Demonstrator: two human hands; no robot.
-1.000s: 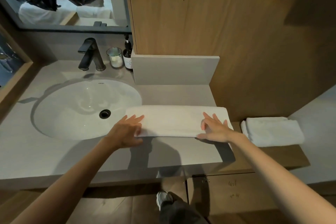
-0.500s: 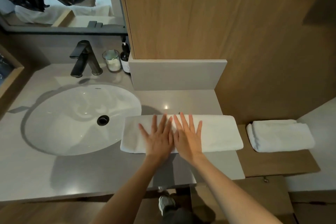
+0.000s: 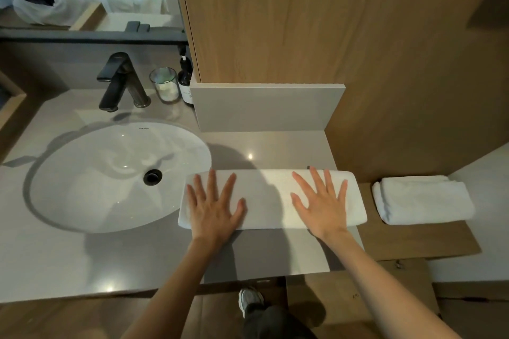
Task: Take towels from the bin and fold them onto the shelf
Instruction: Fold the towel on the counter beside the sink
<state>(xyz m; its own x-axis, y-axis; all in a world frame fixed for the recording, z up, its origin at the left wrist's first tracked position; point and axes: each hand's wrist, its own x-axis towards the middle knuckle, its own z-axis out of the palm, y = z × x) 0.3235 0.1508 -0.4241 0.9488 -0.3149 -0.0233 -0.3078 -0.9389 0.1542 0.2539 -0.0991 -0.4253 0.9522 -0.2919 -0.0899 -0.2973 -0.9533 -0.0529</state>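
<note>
A white towel [image 3: 268, 195], folded into a long strip, lies on the grey counter [image 3: 82, 261] just right of the sink. My left hand [image 3: 213, 205] presses flat on its left part with fingers spread. My right hand [image 3: 321, 202] presses flat on its right part, fingers spread too. A second white towel [image 3: 422, 199], folded compact, sits on the low wooden shelf [image 3: 418, 237] to the right of the counter. No bin is in view.
A white oval sink [image 3: 91, 184] fills the counter's left side, with a black faucet [image 3: 118, 81], a glass jar [image 3: 164, 85] and a dark pump bottle [image 3: 185, 80] behind it. A wooden cabinet wall [image 3: 330, 22] rises behind the towel. My shoe [image 3: 249, 301] shows below.
My hands, side by side at the towel's middle half a second ago, have slid apart toward its two ends, smoothing it flat. The towel stays in place on the counter.
</note>
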